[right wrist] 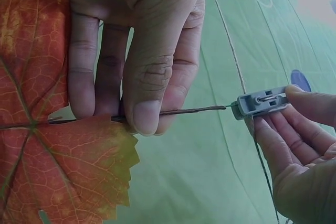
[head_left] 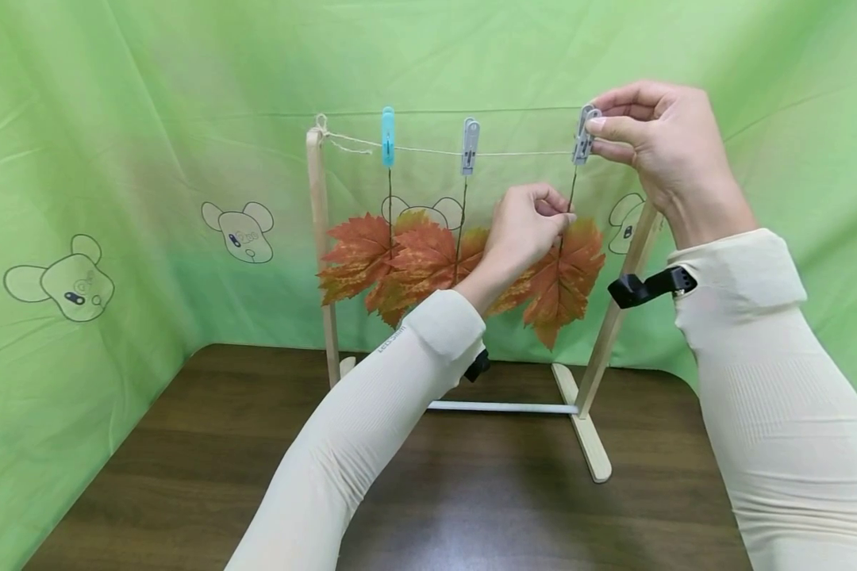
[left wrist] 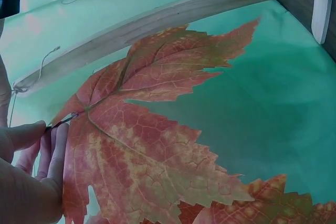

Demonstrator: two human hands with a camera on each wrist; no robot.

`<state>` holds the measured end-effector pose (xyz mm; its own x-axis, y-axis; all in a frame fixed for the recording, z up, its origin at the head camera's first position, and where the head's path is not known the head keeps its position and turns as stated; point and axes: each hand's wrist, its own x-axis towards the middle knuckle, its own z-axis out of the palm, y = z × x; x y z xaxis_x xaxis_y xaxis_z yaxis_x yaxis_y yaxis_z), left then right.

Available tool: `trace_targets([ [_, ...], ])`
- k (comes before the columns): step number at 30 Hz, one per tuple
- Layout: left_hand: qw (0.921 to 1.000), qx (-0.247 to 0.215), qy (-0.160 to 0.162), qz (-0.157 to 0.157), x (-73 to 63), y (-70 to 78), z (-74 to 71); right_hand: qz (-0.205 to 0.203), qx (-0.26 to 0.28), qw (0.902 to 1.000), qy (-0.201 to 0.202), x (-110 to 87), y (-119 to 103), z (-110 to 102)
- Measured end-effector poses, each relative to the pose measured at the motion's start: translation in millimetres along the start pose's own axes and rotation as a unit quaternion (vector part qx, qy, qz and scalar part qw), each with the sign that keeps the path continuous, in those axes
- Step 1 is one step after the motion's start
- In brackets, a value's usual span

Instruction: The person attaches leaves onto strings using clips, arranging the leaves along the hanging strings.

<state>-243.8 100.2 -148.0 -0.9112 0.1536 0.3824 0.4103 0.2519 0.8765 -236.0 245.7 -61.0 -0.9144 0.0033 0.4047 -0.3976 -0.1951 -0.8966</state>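
Note:
On the right part of a string, my right hand (head_left: 674, 147) pinches a grey clothespin (head_left: 583, 136) between thumb and fingers. The clothespin sits over the string, and the tip of a leaf stem (right wrist: 194, 110) meets its nose in the right wrist view. My left hand (head_left: 524, 226) pinches that stem just above the blade of the orange maple leaf (head_left: 560, 277). In the left wrist view the same leaf (left wrist: 142, 145) spreads out beside the fingers. Two similar leaves hang farther left, one from a blue clothespin (head_left: 388, 136), the other from a second grey clothespin (head_left: 470, 147).
The string (head_left: 514, 153) is tied to a wooden frame with a left post (head_left: 321, 238) and a right post (head_left: 614, 317). A white bar (head_left: 503, 408) joins the posts low down. The frame stands on a brown table (head_left: 207, 468) before a green curtain (head_left: 150, 119).

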Motion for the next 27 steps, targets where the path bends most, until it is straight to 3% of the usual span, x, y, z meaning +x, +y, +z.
trace_targets([
  [16, 1.0000, -0.001, 0.002, 0.010, 0.3, -0.9, 1.0, 0.011, 0.040, 0.9991, -0.005, -1.4, -0.6, -0.5],
  [27, 0.9998, 0.011, -0.001, 0.016, -1.0, -0.4, 2.5, 0.012, 0.036, 0.9993, 0.006, -4.6, -0.9, -2.2],
])
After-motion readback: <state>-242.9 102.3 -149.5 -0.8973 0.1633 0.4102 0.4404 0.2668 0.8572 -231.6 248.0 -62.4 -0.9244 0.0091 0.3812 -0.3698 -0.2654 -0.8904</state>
